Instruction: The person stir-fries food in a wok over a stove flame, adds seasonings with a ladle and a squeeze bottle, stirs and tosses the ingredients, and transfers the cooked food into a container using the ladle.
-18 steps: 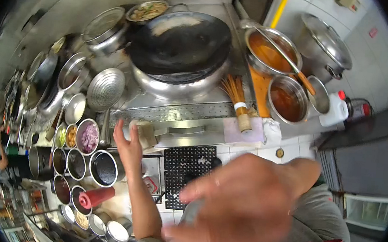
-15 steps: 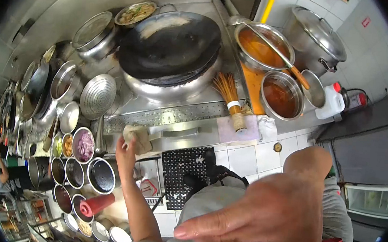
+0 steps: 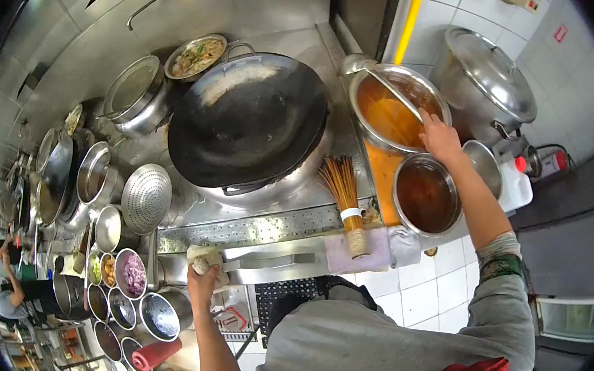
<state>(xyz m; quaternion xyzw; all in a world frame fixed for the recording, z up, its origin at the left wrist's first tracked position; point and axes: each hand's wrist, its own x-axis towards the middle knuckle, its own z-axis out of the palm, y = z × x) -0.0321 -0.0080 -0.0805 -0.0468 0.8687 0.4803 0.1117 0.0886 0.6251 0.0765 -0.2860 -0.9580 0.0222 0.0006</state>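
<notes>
My left hand (image 3: 203, 282) is closed around a pale folded cloth (image 3: 205, 260) at the front edge of the stove. Over the pot of orange broth (image 3: 390, 114), my right hand (image 3: 440, 136) grips the handle of a metal ladle (image 3: 392, 86), whose bowl lies beyond the pot's far left rim. Between them sits a large black wok (image 3: 249, 120) with nothing in it. A bamboo brush (image 3: 347, 203) rests on a pinkish cloth (image 3: 369, 253) right of the wok. Nearer me than the broth is a pot of dark red liquid (image 3: 426, 196).
A lidded stockpot (image 3: 487, 79) and a white jug (image 3: 515, 184) stand at the right. A perforated skimmer (image 3: 146, 198), bowls of chopped onion (image 3: 132, 275) and a red bottle (image 3: 155, 354) are at the left. Two people (image 3: 11, 294) are in the far left background.
My right hand has moved from close in front of the camera to the ladle handle and closed on it. My left hand has closed on the pale cloth. The view has shifted.
</notes>
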